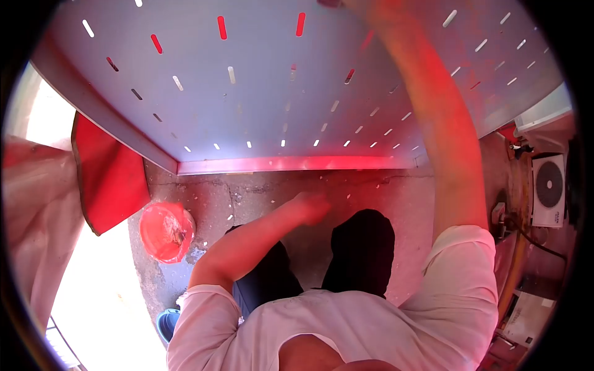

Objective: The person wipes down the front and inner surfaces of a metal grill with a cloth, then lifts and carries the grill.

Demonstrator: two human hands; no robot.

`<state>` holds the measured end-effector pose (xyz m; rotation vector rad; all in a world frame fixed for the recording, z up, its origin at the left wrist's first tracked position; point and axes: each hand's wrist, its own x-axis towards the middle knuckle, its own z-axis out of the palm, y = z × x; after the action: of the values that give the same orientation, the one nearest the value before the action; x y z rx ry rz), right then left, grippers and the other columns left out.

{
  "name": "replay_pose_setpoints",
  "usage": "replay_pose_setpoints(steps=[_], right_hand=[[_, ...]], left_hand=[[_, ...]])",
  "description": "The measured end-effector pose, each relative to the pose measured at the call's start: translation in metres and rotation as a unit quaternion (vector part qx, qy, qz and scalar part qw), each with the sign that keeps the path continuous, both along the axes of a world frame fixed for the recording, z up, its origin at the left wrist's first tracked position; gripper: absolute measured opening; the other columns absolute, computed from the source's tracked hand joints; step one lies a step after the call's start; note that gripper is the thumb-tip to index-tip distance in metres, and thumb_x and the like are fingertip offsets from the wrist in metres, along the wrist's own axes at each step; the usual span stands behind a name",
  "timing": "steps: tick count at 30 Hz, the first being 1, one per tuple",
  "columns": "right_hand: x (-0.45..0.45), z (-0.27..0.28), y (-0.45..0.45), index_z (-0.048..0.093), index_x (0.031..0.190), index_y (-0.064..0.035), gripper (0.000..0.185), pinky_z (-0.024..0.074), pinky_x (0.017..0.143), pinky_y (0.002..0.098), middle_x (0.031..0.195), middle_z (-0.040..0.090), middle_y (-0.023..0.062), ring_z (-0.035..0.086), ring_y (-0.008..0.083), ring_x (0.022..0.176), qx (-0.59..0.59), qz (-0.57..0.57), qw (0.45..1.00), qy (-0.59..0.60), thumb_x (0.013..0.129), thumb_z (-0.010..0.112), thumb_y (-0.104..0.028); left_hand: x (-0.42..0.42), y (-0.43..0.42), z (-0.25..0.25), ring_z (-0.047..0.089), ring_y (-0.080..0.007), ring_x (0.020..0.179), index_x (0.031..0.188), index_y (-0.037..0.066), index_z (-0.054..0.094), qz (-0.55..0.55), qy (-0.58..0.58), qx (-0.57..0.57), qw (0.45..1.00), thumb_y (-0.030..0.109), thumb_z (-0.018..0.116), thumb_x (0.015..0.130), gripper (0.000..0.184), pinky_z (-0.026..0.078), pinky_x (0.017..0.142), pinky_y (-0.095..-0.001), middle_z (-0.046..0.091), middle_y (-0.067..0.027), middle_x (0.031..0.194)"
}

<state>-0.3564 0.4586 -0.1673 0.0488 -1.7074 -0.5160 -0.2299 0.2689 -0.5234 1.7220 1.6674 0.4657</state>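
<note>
A large pale metal panel (260, 117) with rows of slots spans the upper part of the head view. My right hand (370, 8) is raised against its upper area, blurred and partly cut off by the top edge. Beside those fingers shows a small dark red thing (330, 2), too little of it to name. My left hand (314, 208) hangs low in front of my knees, below the panel's bottom lip (297, 164). Motion smears its fingers, and nothing can be made out in them. It looks apart from the panel.
A red bucket (166, 232) with a bag-like lining stands on the concrete floor at left. Behind it hangs a red cloth (111, 176). A blue container (167, 324) sits near my left side. At right are an air-conditioner unit (548, 185) and a dark cable (538, 241).
</note>
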Motion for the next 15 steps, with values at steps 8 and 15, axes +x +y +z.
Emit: replay_pose_setpoints(steps=[8,15], right_hand=[[0.111,-0.242,0.022,0.065,0.1,-0.0246,0.029,0.0313,0.103,0.0435,0.12,0.054,-0.0094,0.049,0.0094,0.113,0.033,0.146,0.9,-0.409,0.072,0.065,-0.02],[0.102,-0.054,0.089,0.063,0.109,-0.0206,0.037,0.0317,0.096,0.0432,0.121,0.053,0.0037,0.047,0.0246,0.113,-0.092,-0.014,0.996,-0.014,0.073,0.063,-0.014]], left_hand=[[0.0,-0.004,0.035,0.061,-0.0231,0.089,0.106,0.009,0.061,-0.025,0.114,-0.053,0.992,0.025,0.05,0.091,0.025,0.052,0.071,-0.0356,0.062,-0.0114,0.097],[-0.003,-0.024,-0.081,0.058,-0.0221,0.096,0.115,0.005,0.058,0.149,-0.409,-0.139,0.89,0.028,0.063,0.085,0.038,0.05,0.072,-0.0384,0.062,-0.0091,0.102]])
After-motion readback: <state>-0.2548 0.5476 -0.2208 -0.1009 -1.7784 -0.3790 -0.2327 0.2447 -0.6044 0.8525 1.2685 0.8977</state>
